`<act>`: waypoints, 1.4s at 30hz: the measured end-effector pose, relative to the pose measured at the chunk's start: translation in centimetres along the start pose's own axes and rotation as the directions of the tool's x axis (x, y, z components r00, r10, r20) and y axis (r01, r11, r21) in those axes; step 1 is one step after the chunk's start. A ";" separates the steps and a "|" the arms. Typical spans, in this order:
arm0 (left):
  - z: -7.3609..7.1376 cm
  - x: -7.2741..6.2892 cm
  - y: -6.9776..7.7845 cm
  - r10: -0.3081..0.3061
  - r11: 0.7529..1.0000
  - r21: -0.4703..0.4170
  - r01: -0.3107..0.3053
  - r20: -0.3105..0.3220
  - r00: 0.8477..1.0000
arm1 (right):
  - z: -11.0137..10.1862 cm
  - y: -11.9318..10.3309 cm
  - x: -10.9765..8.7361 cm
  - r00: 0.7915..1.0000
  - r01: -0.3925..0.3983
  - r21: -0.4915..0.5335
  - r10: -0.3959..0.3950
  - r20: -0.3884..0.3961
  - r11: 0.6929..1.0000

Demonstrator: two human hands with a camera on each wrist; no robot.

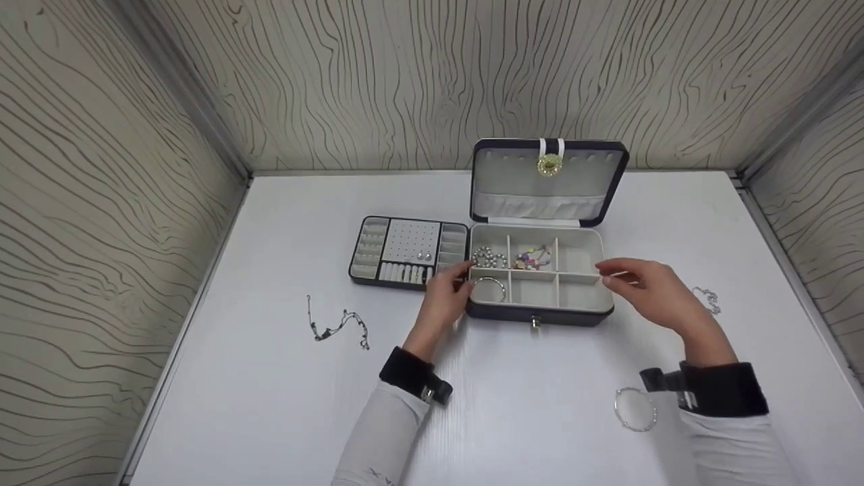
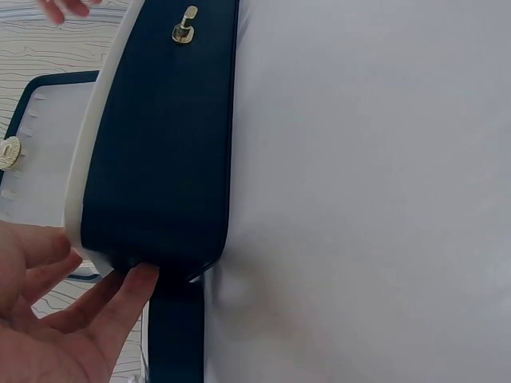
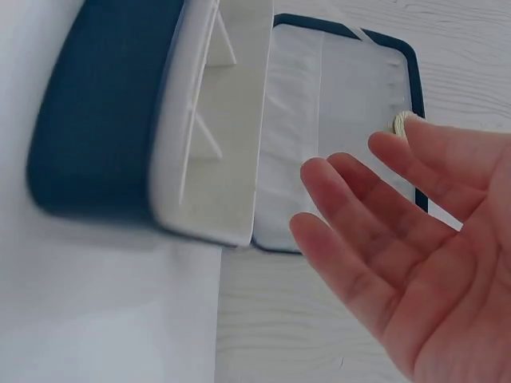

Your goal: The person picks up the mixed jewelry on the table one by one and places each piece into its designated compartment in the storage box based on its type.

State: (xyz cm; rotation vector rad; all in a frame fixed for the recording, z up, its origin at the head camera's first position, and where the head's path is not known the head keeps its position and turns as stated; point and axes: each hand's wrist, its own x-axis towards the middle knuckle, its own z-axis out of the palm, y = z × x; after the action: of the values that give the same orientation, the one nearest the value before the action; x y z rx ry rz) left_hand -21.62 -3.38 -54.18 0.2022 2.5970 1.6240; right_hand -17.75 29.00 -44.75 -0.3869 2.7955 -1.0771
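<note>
Two-handed at the box (image 1: 574,317) near the table's (image 1: 526,405) back edge, with left hand (image 1: 442,299) spread-fingered against its left end, right hand (image 1: 653,293) likewise beside its right. Probably light, stiff; best gripped by both end walls.

Wht tbl (image 1: 513,405) w/ jwlry box (image 1: 503,315), tray (image 1: 410,236), 2 chains (image 1: 327,333), bangle (image 1: 615,406)

Box (image 1: 499,314) looks smooth, leather-like; lining (image 1: 540,191) matt, cloth-like. Clasp (image 2: 184,32) glossy metal. From box: bangle (image 1: 616,407) at five o'clock, shiny metal; tray (image 1: 405,236) at nine, matt inside. Table (image 1: 513,418) smooth, faintly glossy. Wall (image 1: 432,74) wood-grained, matt.
</note>
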 end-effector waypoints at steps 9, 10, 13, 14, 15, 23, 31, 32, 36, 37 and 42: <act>0.0 0.0 0.1 -0.037 0.999 0.008 0.037 0.006 0.999 | 1.4 4.1 -4.0 0.987 -0.129 -0.007 0.129 0.092 0.992; 0.0 -0.1 0.1 -0.042 0.999 0.014 0.042 0.008 0.999 | 1.6 4.6 -4.3 0.983 -0.141 -0.012 0.142 0.114 0.990; 0.0 -0.1 0.1 -0.039 0.999 0.016 0.039 0.008 0.999 | 2.3 5.8 -5.3 0.967 -0.170 -0.025 0.172 0.187 0.985; 0.0 -0.1 0.1 -0.037 0.999 0.016 0.037 0.006 0.999 | 2.5 6.2 -5.5 0.962 -0.172 -0.031 0.175 0.210 0.985; 0.1 -0.1 0.1 -0.034 0.999 0.014 0.034 0.003 0.999 | 2.7 6.5 -5.8 0.957 -0.173 -0.037 0.177 0.228 0.984; 0.0 0.0 -0.1 0.006 1.000 0.006 -0.006 -0.009 1.000 | 4.2 7.5 -6.6 0.925 -0.206 -0.110 0.230 0.302 0.972; 0.1 0.0 -0.1 -0.003 1.000 0.006 0.003 -0.009 1.000 | 5.1 7.5 -6.9 0.907 -0.256 -0.158 0.294 0.301 0.954; 0.1 0.0 -0.1 -0.005 1.000 0.003 0.005 -0.009 1.000 | 5.1 7.6 -6.9 0.908 -0.256 -0.158 0.293 0.298 0.954; 0.1 0.0 0.0 -0.013 1.000 0.003 0.013 -0.002 1.000 | 5.1 7.8 -6.8 0.916 -0.251 -0.164 0.289 0.280 0.954; 0.1 -0.1 0.0 -0.013 1.000 0.005 0.013 -0.001 1.000 | 5.1 7.9 -6.7 0.918 -0.249 -0.165 0.287 0.274 0.954; 0.1 -0.1 0.1 -0.014 1.000 0.017 0.015 -0.002 1.000 | 4.8 8.5 -6.3 0.927 -0.268 -0.164 0.300 0.225 0.949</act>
State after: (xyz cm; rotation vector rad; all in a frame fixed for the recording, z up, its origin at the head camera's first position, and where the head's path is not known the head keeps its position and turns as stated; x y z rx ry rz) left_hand -21.50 -3.25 -54.18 0.1826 2.6077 1.5992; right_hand -12.35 33.76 -53.88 -0.1094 2.6005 -0.7307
